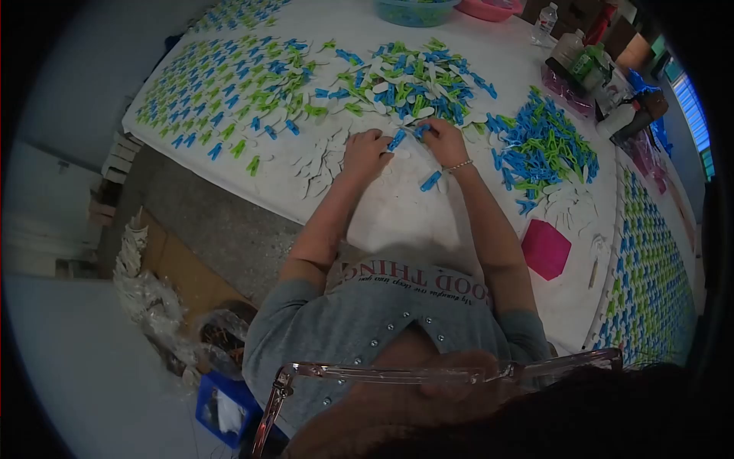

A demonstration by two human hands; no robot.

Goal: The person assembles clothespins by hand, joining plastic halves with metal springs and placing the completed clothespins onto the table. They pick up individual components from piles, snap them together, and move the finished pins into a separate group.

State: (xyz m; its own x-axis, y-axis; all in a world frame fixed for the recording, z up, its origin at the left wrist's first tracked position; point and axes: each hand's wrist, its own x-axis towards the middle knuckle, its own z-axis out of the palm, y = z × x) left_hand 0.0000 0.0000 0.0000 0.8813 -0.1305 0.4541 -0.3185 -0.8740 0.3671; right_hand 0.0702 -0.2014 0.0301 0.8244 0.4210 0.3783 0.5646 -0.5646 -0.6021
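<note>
My left hand rests on the white table with its fingers curled, closed at the tips against a blue clothespin. My right hand, with a bracelet at the wrist, pinches another blue clothespin just to the right. The fingers partly hide both pieces. Below the right hand lies a loose blue clothespin. A mixed heap of blue and green clothespins with white flat pieces sits just beyond my hands. Thin white pieces are scattered left of my left hand.
Rows of clothespins cover the table's left; more rows lie at far right. Right of my arm are a blue-green pile and a pink hexagonal piece. A blue basin and bottles stand behind.
</note>
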